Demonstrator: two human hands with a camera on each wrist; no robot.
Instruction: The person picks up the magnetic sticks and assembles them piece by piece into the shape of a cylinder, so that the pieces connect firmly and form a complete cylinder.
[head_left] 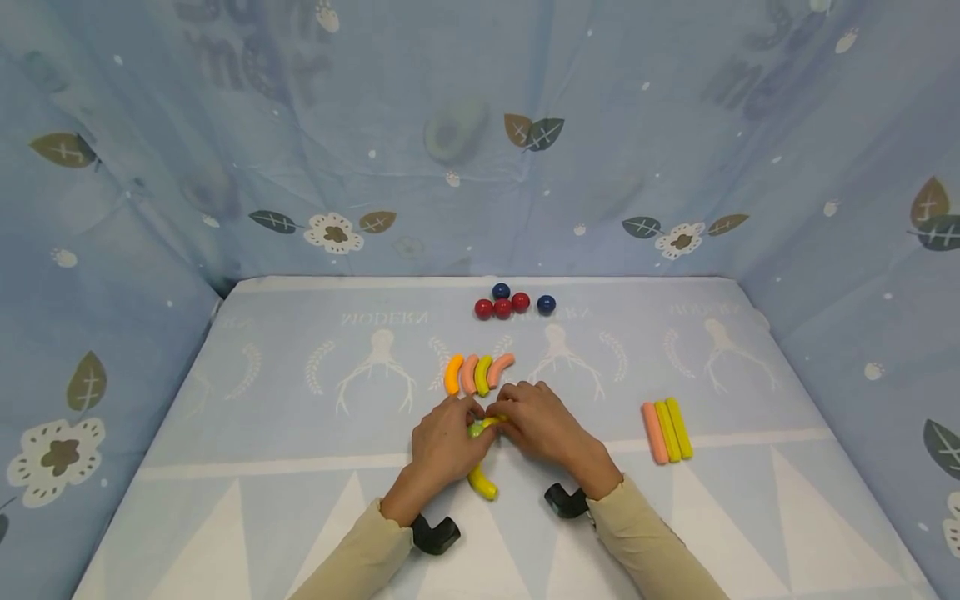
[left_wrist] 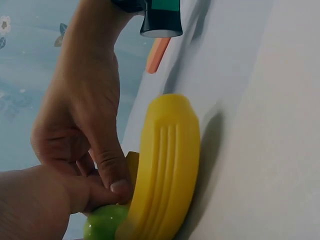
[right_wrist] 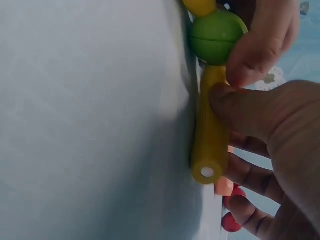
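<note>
A green ball (right_wrist: pixel 217 37) sits between two yellow rods. My left hand (head_left: pixel 446 437) holds the ball, its thumb against the ball's side. The right hand (head_left: pixel 542 423) pinches a yellow rod (right_wrist: pixel 211 125) between thumb and fingers; one rod end touches or nearly touches the ball, and a pale disc shows in the other end. From the ball's near side a curved yellow rod (left_wrist: pixel 167 165) with grooves extends toward me, in front of the left hand. In the head view, fingers hide most of the ball and the pinched rod.
Beyond the hands lie short curved rods: an orange one (head_left: pixel 453 374), two pink and a yellow-green one (head_left: pixel 483 375). Red balls (head_left: pixel 502 309) and blue balls (head_left: pixel 546 304) lie near the back edge. Straight pink (head_left: pixel 655 433) and yellow rods (head_left: pixel 679 429) lie at right.
</note>
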